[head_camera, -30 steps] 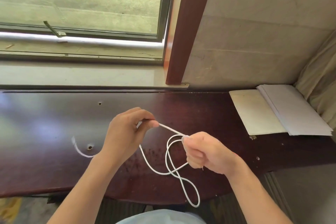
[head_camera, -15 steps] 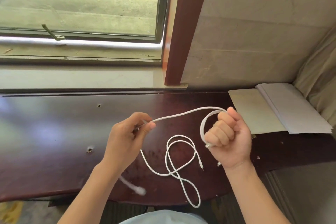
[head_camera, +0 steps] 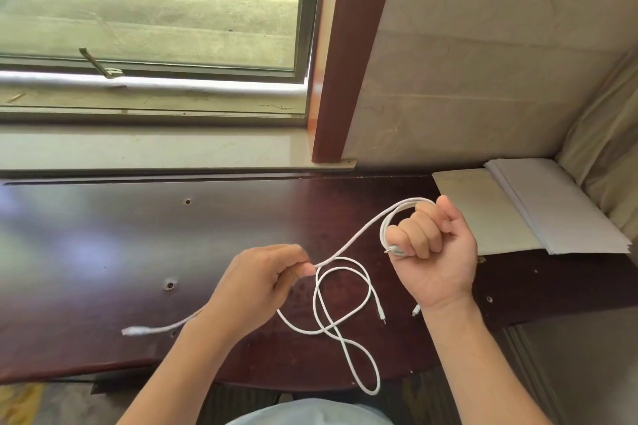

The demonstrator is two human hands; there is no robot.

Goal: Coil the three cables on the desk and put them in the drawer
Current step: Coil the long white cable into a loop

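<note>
A white cable (head_camera: pixel 359 235) runs between my two hands above the dark wooden desk (head_camera: pixel 103 245). My right hand (head_camera: pixel 431 248) grips a loop of it in a fist, with a plug end poking out at the fist's left side. My left hand (head_camera: pixel 262 279) pinches the same cable between thumb and fingers. Its free end with a white plug (head_camera: pixel 134 330) trails out to the left behind my left wrist. A second white cable (head_camera: pixel 345 314) lies in loose loops on the desk between my hands, one loop hanging over the front edge. No drawer is in view.
A stack of white papers (head_camera: pixel 552 210) and a cream sheet (head_camera: pixel 483 210) lie at the desk's right end, beside a curtain (head_camera: pixel 607 134). A window (head_camera: pixel 148 3) and a wooden post (head_camera: pixel 348 55) stand behind the desk. Small holes dot the desktop.
My right hand pulled away from the left, up and to the right, taking a loop of cable in its fist. The cable's free end swung about behind my left wrist.
</note>
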